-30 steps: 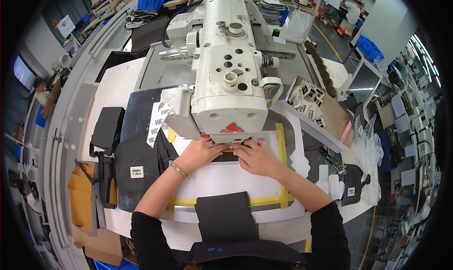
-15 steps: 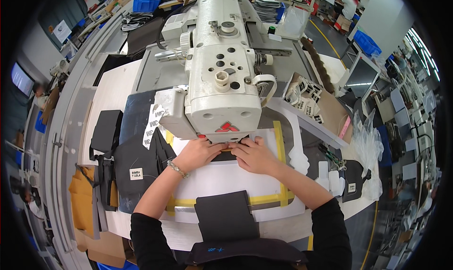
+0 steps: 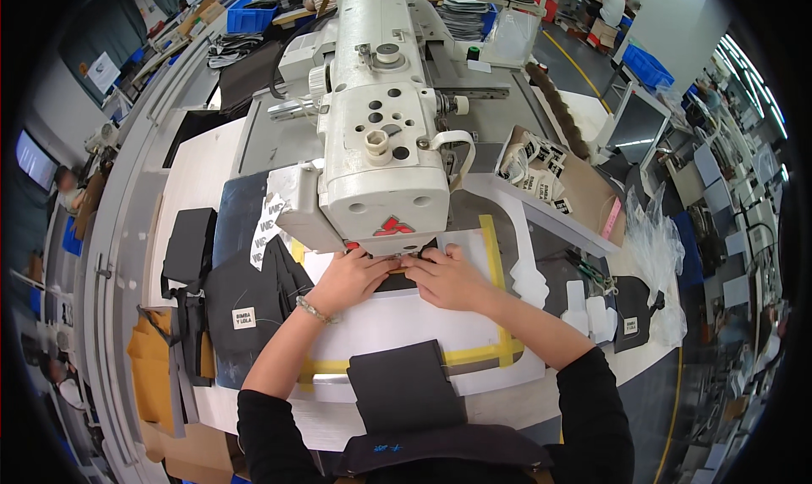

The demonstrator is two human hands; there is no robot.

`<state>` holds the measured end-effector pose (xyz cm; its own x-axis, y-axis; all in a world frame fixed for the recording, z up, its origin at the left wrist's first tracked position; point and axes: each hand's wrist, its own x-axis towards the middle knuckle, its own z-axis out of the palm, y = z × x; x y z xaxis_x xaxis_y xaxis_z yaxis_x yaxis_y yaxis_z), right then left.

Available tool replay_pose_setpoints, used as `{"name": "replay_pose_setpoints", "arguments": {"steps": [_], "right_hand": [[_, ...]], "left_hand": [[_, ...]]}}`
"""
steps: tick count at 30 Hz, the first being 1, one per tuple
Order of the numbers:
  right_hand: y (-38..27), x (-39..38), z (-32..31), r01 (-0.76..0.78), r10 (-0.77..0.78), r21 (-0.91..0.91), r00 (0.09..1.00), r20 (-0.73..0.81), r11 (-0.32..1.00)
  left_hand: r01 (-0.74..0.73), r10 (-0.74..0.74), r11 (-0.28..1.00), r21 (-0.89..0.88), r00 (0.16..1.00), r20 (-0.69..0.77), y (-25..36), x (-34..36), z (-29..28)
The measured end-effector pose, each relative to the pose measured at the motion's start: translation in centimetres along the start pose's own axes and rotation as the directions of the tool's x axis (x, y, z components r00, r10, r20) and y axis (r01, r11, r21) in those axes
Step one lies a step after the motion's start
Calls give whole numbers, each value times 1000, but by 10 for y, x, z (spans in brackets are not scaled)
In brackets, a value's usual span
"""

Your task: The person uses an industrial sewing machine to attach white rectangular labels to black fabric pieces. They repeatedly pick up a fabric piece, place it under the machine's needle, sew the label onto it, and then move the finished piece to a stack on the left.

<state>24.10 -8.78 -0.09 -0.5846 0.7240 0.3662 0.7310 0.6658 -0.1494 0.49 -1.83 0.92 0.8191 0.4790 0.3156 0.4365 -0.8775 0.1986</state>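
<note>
A large white industrial sewing machine (image 3: pixel 385 192) stands in front of me. Beneath its head lies a black fabric piece (image 3: pixel 397 283) on a white template sheet (image 3: pixel 381 323) edged with yellow tape. My left hand (image 3: pixel 345 279), wearing a beaded bracelet (image 3: pixel 316 311), grips the piece from the left with bent fingers. From the right, my right hand (image 3: pixel 447 279) holds the same piece, its fingertips close to the left ones. The machine head hides the far edge of the piece and some fingertips. Closer to me lies a folded dark fabric panel (image 3: pixel 404 387).
Black pieces with a pale label (image 3: pixel 244 318) lie left, beside a stack of black pieces (image 3: pixel 189 246) and mustard material (image 3: pixel 152 366). On the right are an open carton of labels (image 3: pixel 554 192), green-handled snips (image 3: pixel 589 271), another labelled black piece (image 3: pixel 629 315) and clear plastic bags (image 3: pixel 655 264).
The whole view has shifted slightly, so the machine appears further left. My right fingers have drawn a little nearer to the left ones; both hands stay at the black piece.
</note>
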Motion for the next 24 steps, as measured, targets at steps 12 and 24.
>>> {"name": "replay_pose_setpoints", "arguments": {"steps": [12,24], "right_hand": [[27,6,6,153,-134,34,939,-317,988],[22,5,-1,156,-141,54,967,-212,986]], "left_hand": [[207,-213,977,52,959,189,-33,-1,26],[151,-147,988,-25,980,135,-17,5,6]]}}
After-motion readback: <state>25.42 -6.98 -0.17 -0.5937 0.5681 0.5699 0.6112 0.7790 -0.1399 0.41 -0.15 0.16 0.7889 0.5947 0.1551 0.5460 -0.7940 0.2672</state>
